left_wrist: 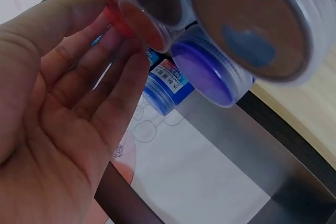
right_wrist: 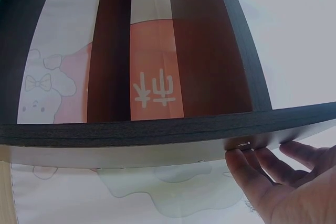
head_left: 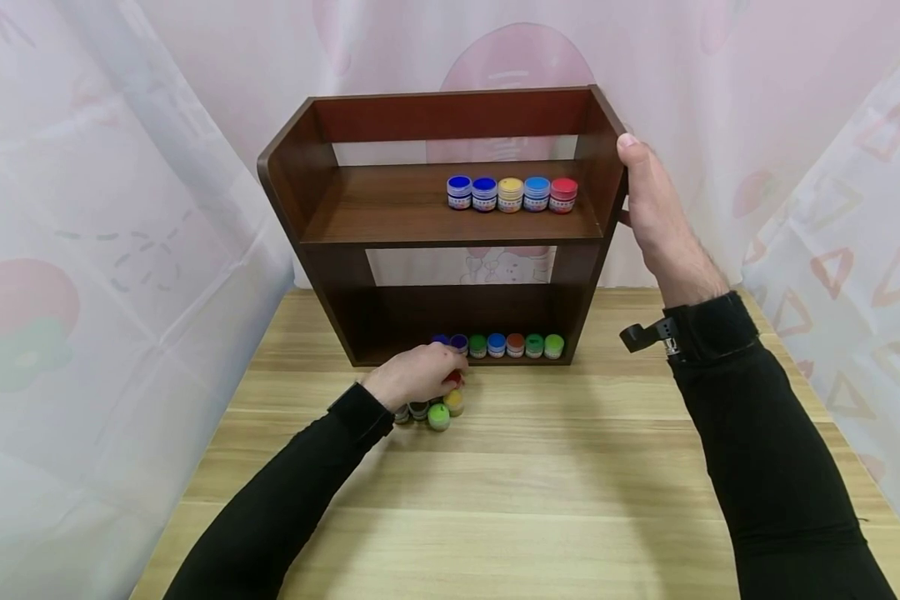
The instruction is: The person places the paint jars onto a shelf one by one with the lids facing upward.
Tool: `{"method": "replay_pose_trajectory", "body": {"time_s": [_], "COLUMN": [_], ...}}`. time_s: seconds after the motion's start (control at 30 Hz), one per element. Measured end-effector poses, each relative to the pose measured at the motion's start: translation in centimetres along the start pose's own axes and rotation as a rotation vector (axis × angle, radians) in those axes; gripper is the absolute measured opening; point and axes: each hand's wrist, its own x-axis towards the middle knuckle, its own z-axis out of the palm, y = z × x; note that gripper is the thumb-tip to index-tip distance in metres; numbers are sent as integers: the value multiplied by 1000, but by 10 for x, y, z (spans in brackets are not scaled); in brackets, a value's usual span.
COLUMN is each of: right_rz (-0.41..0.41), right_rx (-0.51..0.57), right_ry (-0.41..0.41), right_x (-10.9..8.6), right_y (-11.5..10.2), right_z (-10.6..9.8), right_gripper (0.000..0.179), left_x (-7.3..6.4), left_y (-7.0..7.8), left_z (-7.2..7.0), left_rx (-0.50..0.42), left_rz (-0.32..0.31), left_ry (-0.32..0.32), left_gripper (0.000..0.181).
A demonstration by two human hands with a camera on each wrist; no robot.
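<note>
My left hand [head_left: 418, 372] pinches a small red-lidded paint jar [head_left: 454, 378] between thumb and fingertips, low in front of the brown wooden shelf rack [head_left: 390, 200]. Close by it on the table stand a light green jar [head_left: 438, 417], a yellow jar [head_left: 453, 403] and dark-lidded jars [head_left: 418, 410], partly covered by the hand. A purple-lidded jar [left_wrist: 205, 72] and a brown-lidded jar [left_wrist: 247, 24] loom near the fingers in the left wrist view. With extended fingers, my right hand [head_left: 656, 221] touches the outer face of the rack's right side panel [right_wrist: 115, 156].
Several paint jars, among them a blue jar [head_left: 497, 344], line the bottom shelf's front edge. On the upper shelf's right half is another row, with a yellow-lidded jar [head_left: 510, 194] in its middle. Patterned cloth [head_left: 720, 125] hangs around the light wooden table [head_left: 540, 483].
</note>
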Motion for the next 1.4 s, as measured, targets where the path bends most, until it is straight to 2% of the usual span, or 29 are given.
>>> {"method": "replay_pose_trajectory", "body": {"time_s": [0.37, 0.53, 0.77, 0.97, 1.4], "right_rz": [2, 4, 12, 10, 14], "right_rx": [4, -2, -4, 4, -10], "right_ry": [1, 2, 5, 4, 12], "right_x": [0, 0, 0, 0, 1], "right_y": [-1, -1, -1, -1, 0], "right_z": [-1, 0, -1, -1, 0], "right_gripper": [68, 68, 68, 68, 67], "left_x": [6, 4, -4, -11, -24], "left_y": [-2, -4, -6, -10, -34], "left_z": [3, 2, -10, -23, -44], "left_rx": [-22, -27, -77, -53, -84], "left_rz": [-20, -9, -14, -4, -44], "left_ry": [-13, -5, 19, 90, 176], "left_gripper": [16, 19, 25, 24, 28]}}
